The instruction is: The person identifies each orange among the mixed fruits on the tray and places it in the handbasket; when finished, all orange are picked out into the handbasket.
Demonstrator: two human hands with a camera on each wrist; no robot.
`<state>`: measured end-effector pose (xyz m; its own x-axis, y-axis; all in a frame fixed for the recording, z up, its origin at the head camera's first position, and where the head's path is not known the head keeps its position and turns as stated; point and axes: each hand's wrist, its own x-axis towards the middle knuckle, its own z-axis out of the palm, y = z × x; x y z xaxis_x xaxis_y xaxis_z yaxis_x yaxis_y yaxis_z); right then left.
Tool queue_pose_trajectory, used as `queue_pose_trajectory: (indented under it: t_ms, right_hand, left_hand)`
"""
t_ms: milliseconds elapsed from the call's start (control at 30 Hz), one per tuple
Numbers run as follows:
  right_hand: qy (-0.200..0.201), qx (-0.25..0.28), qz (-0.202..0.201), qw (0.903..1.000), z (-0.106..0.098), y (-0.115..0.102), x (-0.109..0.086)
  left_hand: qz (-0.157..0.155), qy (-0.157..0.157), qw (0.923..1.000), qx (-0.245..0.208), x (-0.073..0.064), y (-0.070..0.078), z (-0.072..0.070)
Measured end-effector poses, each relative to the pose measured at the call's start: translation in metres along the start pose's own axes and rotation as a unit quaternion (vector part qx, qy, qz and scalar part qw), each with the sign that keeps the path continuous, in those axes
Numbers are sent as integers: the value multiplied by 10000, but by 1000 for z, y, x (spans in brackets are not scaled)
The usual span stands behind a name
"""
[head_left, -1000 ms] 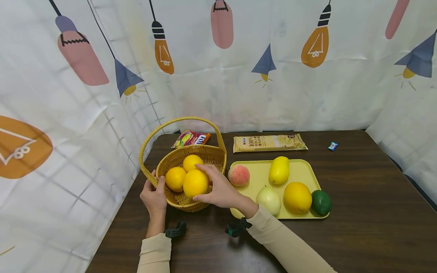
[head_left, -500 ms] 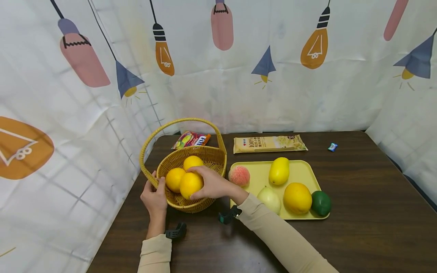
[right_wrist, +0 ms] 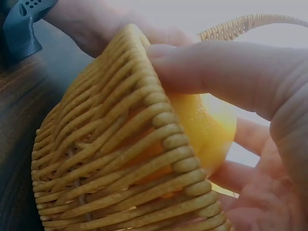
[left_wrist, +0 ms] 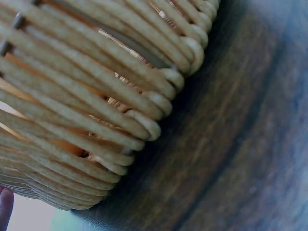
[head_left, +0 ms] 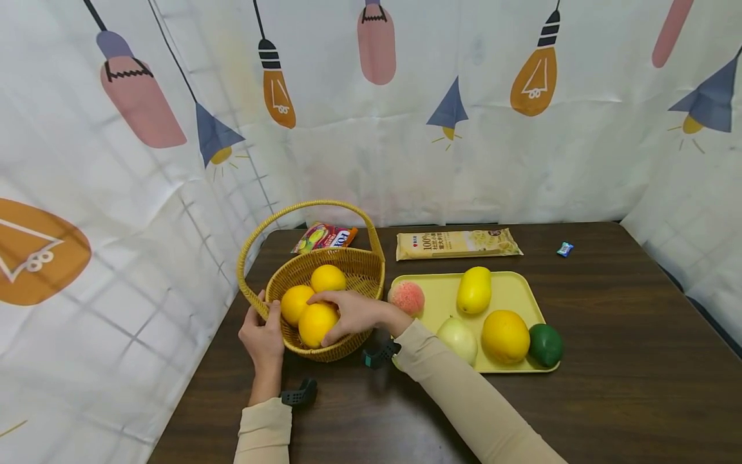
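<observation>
A yellow wicker basket (head_left: 343,349) with a tall arched handle stands at the left of the table. My left hand (head_left: 263,336) holds its left rim near the foot of the handle. Inside the front of the basket, my right hand (head_left: 358,314) grips an orange (head_left: 316,326) between thumb and fingers. Two more oranges lie behind it, one at the left (head_left: 295,303) and one at the back (head_left: 328,278). In the right wrist view, the thumb lies along the held orange (right_wrist: 219,127) just inside the rim. Woven basket wall (left_wrist: 82,91) fills much of the left wrist view.
Right of the basket lies a yellow tray (head_left: 437,281) bearing a peach (head_left: 406,298), a mango-like yellow fruit (head_left: 474,290), a pale pear (head_left: 457,339), a large orange (head_left: 505,336) and a dark green fruit (head_left: 545,345). Behind are a red snack bag (head_left: 324,238), a noodle packet (head_left: 458,244) and a small blue wrapper (head_left: 565,249).
My right hand has moved left and down into the front of the basket with the orange. The left hand keeps its hold on the rim.
</observation>
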<state>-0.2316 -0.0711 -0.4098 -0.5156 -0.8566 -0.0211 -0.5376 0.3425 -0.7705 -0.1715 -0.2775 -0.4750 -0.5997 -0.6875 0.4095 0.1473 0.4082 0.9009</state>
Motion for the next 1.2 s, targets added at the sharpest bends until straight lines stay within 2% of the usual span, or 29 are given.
queue_pose_trajectory:
  t_ms: [200,567,733,867,1033,1200]
  right_hand:
    - [-208,115,-39,9997,-2,3,2]
    - [-431,109,334,9985,-2,-2,6]
    - [-467,-408,242,9978,0,-2,10]
    - [-442,-729,207,9961,2,-2,12]
    - [-338,-683,211,9969,4,-1,10]
    - [26,-550,-1,9985,5,-5,5]
  left_hand:
    - [8,35,10000,6,0,0,1]
    - [-20,-32,10000,83,0,2,-1]
    - [-111,-102,9999,27,0,2,-1]
    - [-150,-122,9998,23,0,1,-1]
    - [-114,-115,9999,43,-1,0,-1]
    - [-36,-99,9999,12,1,1,-1]
